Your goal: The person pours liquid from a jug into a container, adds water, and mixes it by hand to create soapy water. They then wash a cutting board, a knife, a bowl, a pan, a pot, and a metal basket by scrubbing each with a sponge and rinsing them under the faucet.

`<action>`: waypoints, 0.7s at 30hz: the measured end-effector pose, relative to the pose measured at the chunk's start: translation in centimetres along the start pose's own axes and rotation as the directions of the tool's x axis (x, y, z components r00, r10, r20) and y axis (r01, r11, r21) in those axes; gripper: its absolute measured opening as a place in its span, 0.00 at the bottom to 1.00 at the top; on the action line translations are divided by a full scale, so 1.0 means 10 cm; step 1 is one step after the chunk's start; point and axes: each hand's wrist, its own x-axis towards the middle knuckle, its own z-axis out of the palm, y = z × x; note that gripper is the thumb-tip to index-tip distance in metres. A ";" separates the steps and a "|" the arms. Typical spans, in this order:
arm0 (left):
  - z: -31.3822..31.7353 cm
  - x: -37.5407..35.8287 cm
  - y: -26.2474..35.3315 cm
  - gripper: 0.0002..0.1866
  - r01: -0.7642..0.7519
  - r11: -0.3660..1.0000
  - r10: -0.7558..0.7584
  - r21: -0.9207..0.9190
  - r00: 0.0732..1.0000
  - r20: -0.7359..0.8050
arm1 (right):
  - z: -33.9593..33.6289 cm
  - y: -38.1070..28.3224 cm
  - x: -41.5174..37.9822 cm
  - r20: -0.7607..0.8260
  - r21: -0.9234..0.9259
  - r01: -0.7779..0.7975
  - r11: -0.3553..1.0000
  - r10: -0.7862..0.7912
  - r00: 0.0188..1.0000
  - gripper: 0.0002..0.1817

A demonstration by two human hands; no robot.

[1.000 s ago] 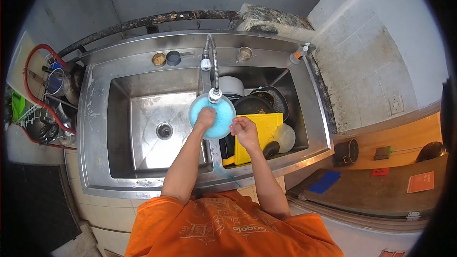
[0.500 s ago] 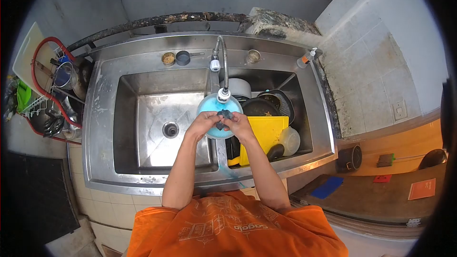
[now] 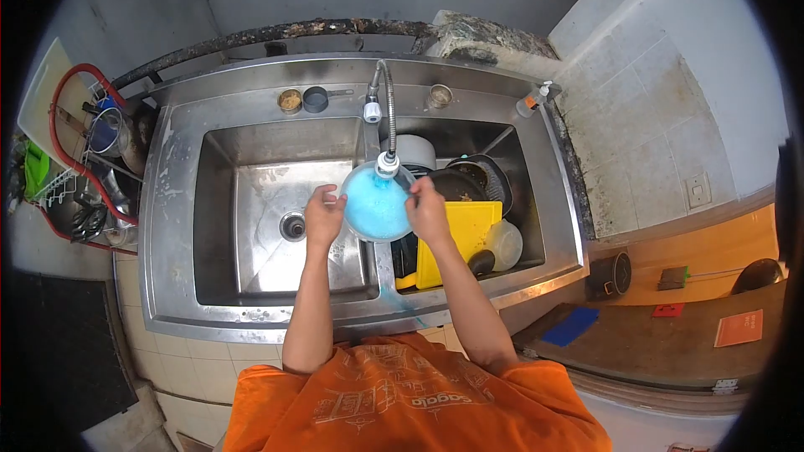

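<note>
A round bowl (image 3: pixel 374 205) of bright blue, foamy water sits on the divider between the two sink basins, under the faucet spout (image 3: pixel 387 164). My left hand (image 3: pixel 324 216) is at the bowl's left rim, with its loosely curled fingers apart and the thumb close to the edge. At the opposite rim, my right hand (image 3: pixel 428 209) has bent fingers and a gap by the thumb. Neither hand shows anything held. The dark lump seen earlier is out of sight.
The right basin holds a yellow cutting board (image 3: pixel 461 238), dark pans (image 3: pixel 456 187) and a translucent container (image 3: pixel 504 245). A drain (image 3: pixel 293 226) lies in the left basin (image 3: pixel 251 255). Small cups (image 3: pixel 315 100) and a soap bottle (image 3: pixel 533 100) line the back ledge. A dish rack (image 3: pixel 88 172) stands left.
Both hands held a dark, crumpled lump above the bowl earlier. They have let it go and moved apart to the bowl's two sides. The blue water is now in full view.
</note>
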 end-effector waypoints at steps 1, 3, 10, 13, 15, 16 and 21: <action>-0.02 -0.04 -0.05 0.18 0.130 0.976 -0.113 -0.174 0.988 0.108 | 0.06 -0.03 0.02 0.125 -0.110 0.055 0.992 -0.041 0.991 0.14; -0.04 -0.15 -0.14 0.21 0.317 0.862 -0.202 -0.396 0.930 0.306 | 0.24 -0.07 0.05 0.206 -0.201 0.000 0.980 0.042 0.978 0.16; -0.12 -0.39 -0.06 0.23 0.441 0.680 -0.248 -0.586 0.890 0.383 | 0.48 -0.38 -0.01 0.141 -0.409 -0.053 0.911 0.121 0.983 0.15; -0.16 -0.43 -0.03 0.23 0.462 0.647 -0.254 -0.606 0.880 0.400 | 0.72 -0.20 -0.13 -0.012 -0.073 -0.142 0.987 0.141 0.990 0.15; -0.15 -0.42 0.00 0.23 0.462 0.639 -0.248 -0.615 0.880 0.404 | 1.13 0.41 -0.07 0.029 0.106 -0.400 0.910 0.399 0.916 0.16; -0.14 -0.42 -0.01 0.23 0.469 0.621 -0.255 -0.628 0.879 0.404 | 1.26 0.56 -0.04 0.117 0.269 -0.625 0.732 0.620 0.776 0.17; -0.13 -0.43 -0.07 0.24 0.505 0.546 -0.279 -0.668 0.862 0.424 | 1.25 -0.47 0.00 0.200 0.561 -0.660 0.499 0.693 0.693 0.18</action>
